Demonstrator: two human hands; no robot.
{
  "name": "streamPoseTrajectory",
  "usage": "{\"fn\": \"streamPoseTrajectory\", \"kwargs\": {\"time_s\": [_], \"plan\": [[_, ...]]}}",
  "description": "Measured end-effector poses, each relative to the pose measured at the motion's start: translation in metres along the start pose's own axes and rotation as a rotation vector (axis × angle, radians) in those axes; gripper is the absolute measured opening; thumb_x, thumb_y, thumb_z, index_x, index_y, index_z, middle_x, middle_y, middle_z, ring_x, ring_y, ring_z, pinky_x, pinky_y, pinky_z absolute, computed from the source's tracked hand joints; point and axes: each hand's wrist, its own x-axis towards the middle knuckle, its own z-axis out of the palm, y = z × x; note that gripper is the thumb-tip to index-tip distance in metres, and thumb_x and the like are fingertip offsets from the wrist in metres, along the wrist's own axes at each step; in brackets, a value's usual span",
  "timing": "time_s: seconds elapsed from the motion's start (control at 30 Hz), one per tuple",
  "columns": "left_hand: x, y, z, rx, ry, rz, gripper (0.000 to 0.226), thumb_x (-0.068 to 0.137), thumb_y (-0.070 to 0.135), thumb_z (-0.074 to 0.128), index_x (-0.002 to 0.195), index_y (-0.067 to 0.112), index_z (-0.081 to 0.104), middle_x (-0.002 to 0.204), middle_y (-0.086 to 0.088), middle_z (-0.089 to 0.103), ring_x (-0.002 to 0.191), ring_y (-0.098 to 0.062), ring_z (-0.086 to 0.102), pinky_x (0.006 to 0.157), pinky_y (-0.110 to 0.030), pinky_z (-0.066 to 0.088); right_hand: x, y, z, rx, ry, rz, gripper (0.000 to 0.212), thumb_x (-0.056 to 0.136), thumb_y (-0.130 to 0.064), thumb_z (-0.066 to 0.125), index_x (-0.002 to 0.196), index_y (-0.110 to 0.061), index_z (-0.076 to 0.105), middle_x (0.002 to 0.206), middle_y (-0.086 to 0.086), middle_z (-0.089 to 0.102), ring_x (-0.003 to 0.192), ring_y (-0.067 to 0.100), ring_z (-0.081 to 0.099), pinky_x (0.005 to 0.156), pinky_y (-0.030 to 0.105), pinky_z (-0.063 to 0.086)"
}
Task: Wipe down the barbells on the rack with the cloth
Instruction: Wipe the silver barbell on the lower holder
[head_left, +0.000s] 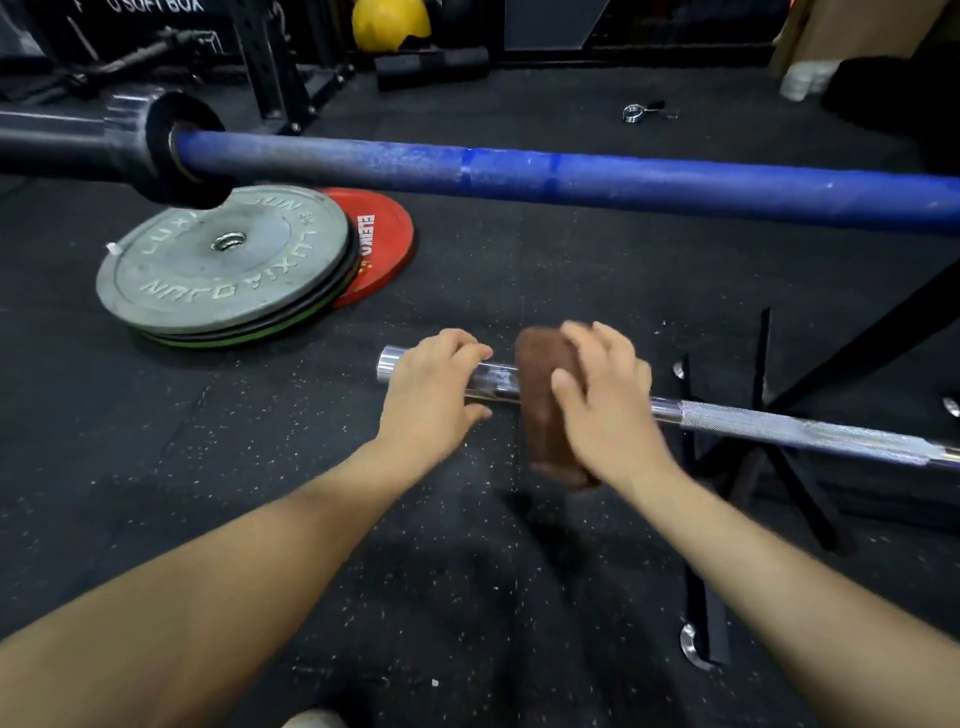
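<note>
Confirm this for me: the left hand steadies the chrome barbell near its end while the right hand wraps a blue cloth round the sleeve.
Not quite. The cloth is brown, not blue; the blue thing is the other barbell higher up. The head view shows it. The rest stands: the left hand steadies the chrome barbell near its end while the right hand wraps the cloth round the sleeve.

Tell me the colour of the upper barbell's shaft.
Blue shaft, scuffed paler in patches; the head view shows it.
</note>
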Motion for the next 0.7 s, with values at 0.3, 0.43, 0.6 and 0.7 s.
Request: {"fn": "streamPoseTrajectory", "kwargs": {"time_s": [0.3, 0.43, 0.6, 0.7], "plan": [[0.018, -0.009, 0.012, 0.042, -0.045, 0.112, 0.056, 0.080, 0.032, 0.072, 0.130, 0.021, 0.052, 0.120, 0.003, 0.054, 0.108, -0.017, 0.048, 0.090, -0.027, 0.034, 0.015, 0.000, 0.029, -0.227, -0.029, 0.092, 0.064, 0.094, -0.053, 0.039, 0.143, -0.015, 0.026, 0.143, 0.005, 0.031, 0.127, 0.026, 0.032, 0.106, 0.038, 0.028], [0.019, -0.013, 0.014, 0.046, -0.053, 0.153, 0.054, 0.079, 0.030, 0.073, 0.128, 0.017, 0.054, 0.116, 0.000, 0.056, 0.105, -0.020, 0.050, 0.087, -0.029, 0.038, 0.061, -0.003, 0.025, 0.024, -0.113, 0.327, 0.042, 0.095, -0.045, 0.046, 0.121, -0.016, 0.034, 0.123, 0.013, 0.052, 0.112, 0.038, 0.050, 0.097, 0.048, 0.039], [0.017, -0.016, 0.013, 0.012, -0.021, 0.161, 0.054, 0.076, 0.030, 0.076, 0.124, 0.016, 0.059, 0.110, -0.001, 0.060, 0.100, -0.022, 0.054, 0.085, -0.030, 0.038, 0.073, 0.000, 0.018, 0.136, -0.118, 0.309, 0.032, 0.092, -0.040, 0.054, 0.103, -0.023, 0.030, 0.099, 0.005, 0.057, 0.095, 0.032, 0.059, 0.087, 0.047, 0.047], [0.020, -0.016, 0.011, 0.000, -0.032, 0.150, 0.056, 0.076, 0.035, 0.075, 0.128, 0.020, 0.057, 0.114, 0.003, 0.058, 0.104, -0.019, 0.052, 0.089, -0.027, 0.035, 0.038, 0.011, 0.019, 0.065, -0.089, 0.065, 0.037, 0.088, -0.046, 0.058, 0.116, -0.030, 0.039, 0.118, 0.002, 0.053, 0.105, 0.024, 0.051, 0.089, 0.040, 0.043]]}}
